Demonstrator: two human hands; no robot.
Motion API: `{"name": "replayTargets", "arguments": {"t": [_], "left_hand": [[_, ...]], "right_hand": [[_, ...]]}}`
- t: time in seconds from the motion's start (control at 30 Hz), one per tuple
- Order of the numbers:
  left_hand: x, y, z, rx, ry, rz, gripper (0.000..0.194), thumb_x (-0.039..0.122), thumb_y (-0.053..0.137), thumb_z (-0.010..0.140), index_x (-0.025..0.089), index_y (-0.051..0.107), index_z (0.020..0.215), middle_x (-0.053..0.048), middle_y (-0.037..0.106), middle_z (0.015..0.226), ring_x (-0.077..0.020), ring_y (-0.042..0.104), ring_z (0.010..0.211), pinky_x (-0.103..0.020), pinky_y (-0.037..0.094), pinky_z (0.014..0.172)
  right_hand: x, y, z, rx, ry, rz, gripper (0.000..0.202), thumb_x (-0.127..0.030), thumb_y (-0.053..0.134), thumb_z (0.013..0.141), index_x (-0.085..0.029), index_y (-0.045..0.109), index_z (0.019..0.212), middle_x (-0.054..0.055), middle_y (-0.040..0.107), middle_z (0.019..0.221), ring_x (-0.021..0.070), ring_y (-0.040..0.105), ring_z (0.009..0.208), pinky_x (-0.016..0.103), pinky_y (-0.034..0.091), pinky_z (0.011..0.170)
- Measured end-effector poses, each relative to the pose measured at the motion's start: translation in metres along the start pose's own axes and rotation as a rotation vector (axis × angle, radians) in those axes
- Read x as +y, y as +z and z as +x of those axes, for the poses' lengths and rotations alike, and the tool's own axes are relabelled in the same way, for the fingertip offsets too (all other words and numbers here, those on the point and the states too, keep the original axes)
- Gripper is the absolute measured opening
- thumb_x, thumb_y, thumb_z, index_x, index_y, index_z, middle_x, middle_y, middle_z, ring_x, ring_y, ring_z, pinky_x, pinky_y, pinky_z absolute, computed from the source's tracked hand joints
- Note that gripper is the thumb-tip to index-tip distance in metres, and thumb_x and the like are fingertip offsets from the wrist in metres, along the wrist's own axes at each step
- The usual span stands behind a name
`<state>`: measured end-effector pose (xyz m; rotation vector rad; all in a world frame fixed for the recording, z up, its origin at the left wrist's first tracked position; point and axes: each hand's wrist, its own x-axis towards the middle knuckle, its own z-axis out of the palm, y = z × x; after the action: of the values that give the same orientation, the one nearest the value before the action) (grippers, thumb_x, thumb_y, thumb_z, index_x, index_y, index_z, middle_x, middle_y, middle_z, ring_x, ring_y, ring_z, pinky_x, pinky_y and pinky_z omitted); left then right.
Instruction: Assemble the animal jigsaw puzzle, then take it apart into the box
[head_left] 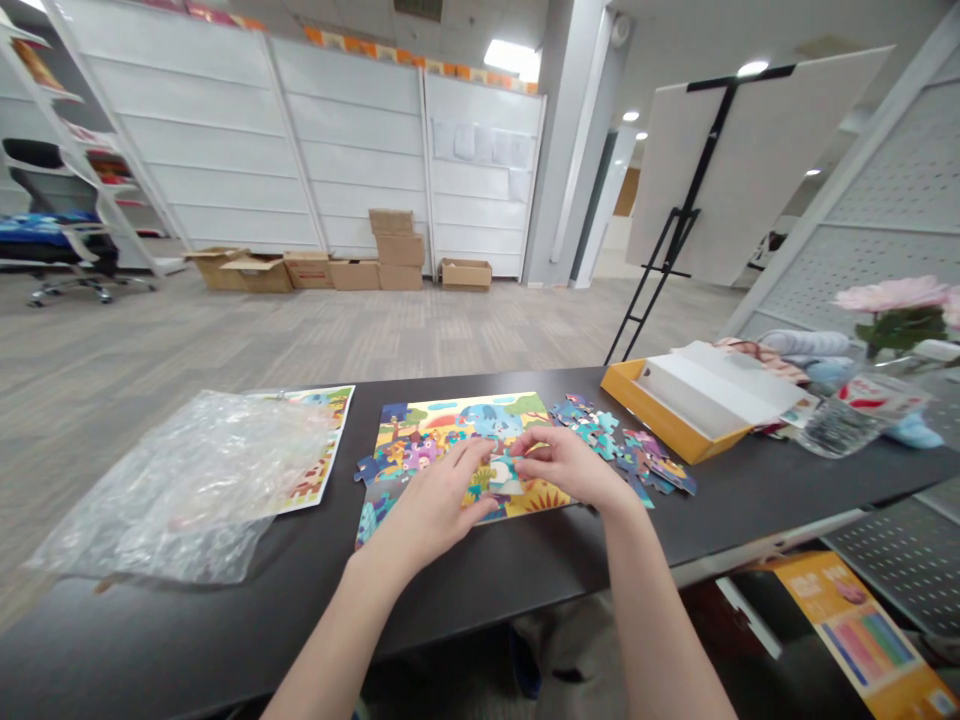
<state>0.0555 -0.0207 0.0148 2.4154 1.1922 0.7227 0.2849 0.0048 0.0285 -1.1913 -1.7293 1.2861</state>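
1. Here, the jigsaw puzzle (487, 418), a bright animal scene, lies flat on the dark counter (525, 565), directly beneath both sets of fingers.
2. The left fingers (466, 458) rest over its middle, thumb spread away from the others with a clear gap between.
3. The right fingers (538, 438) curl just beside them, thumb and index bent close together; whether they grip a piece, I cannot tell.
4. Between the two sets of fingers shows a pale patch of the picture with a white shape.
5. Left of the left fingers, a dark blue piece (365, 470) juts past the puzzle's edge.
6. Right of the right fingers, loose pieces (606, 440) lie heaped, some near the puzzle's edge.
7. Beyond that heap from the right fingers stands an open yellow box (660, 425) with a white liner (720, 375).
8. Well to the left of the left fingers, a crumpled clear bag (195, 480) partly covers a printed sheet (322, 470).
9. Far ahead of all the fingers, cardboard boxes (401, 250) sit on the floor.
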Motion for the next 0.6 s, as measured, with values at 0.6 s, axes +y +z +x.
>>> {"name": "replayTargets", "arguments": {"t": [0.6], "left_hand": [[-0.043,-0.032,-0.002,-0.004,-0.234,0.295,0.043,0.04,0.054,0.093,0.024,0.057,0.133,-0.01,0.066,0.134,-0.0294,0.061,0.123,-0.041,0.05,0.101]], "right_hand": [[0.026,-0.045,-0.007,0.457,-0.014,-0.539,0.007,-0.025,0.063,0.083,-0.02,0.068,0.083,0.004,0.074,0.083,0.018,0.068,0.073,0.031,0.052,0.072]]}}
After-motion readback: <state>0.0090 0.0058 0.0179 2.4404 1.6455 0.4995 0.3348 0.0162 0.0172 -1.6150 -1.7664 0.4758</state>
